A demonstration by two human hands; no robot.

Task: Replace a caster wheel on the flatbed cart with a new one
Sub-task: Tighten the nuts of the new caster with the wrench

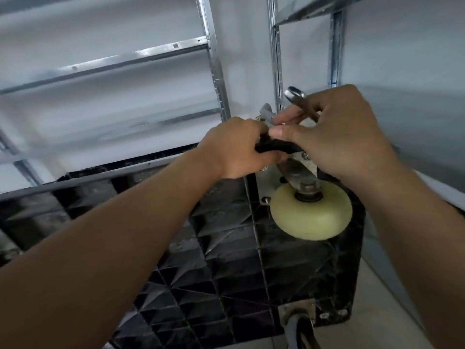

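— What fills the centre of the frame?
— A pale caster wheel (311, 213) bolted near the right edge of the upturned black flatbed cart (214, 273). Just above it, the left hand (235, 149) grips a black-handled tool (274, 147); the right hand (337, 137) pinches a metal wrench (298, 98).

— Any room to move?
— Little: metal shelving (214, 61) stands close behind in the upper half, and a second caster (302, 323) sits at the lower edge.
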